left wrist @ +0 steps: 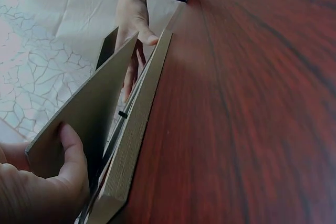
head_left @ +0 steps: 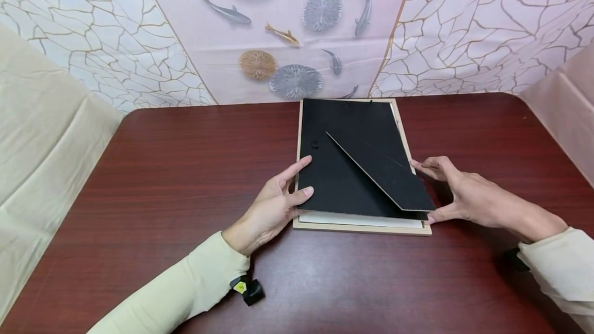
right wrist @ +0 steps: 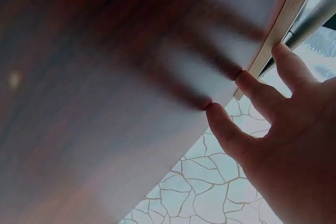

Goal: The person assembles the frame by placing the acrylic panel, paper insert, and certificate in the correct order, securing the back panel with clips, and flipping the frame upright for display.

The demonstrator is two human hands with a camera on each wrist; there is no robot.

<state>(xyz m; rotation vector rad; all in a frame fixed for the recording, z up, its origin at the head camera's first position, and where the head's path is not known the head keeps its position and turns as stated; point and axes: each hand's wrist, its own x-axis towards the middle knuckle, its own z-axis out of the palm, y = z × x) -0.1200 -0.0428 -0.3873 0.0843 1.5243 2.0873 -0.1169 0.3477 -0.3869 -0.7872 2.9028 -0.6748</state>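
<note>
A picture frame (head_left: pixel 362 229) with a light wood border lies face down on the table. Its black backing board (head_left: pixel 343 169) is raised at the near edge, and white shows beneath. The stand leg (head_left: pixel 394 179) sticks up slantwise from the board. My left hand (head_left: pixel 269 205) grips the board's left edge; in the left wrist view a digit lies against the raised board (left wrist: pixel 79 108). At the right side my right hand (head_left: pixel 464 195) has thumb and fingers spread, touching the frame's edge near its corner. Its fingertips (right wrist: pixel 281 51) reach the wooden border in the right wrist view.
The dark red-brown table (head_left: pixel 185 169) extends around the frame. A patterned cloth (head_left: pixel 297 30) hangs behind its far edge, and pale cloth (head_left: pixel 42 143) stands at the left. A small black clip (left wrist: pixel 123 114) projects from the frame's inner edge.
</note>
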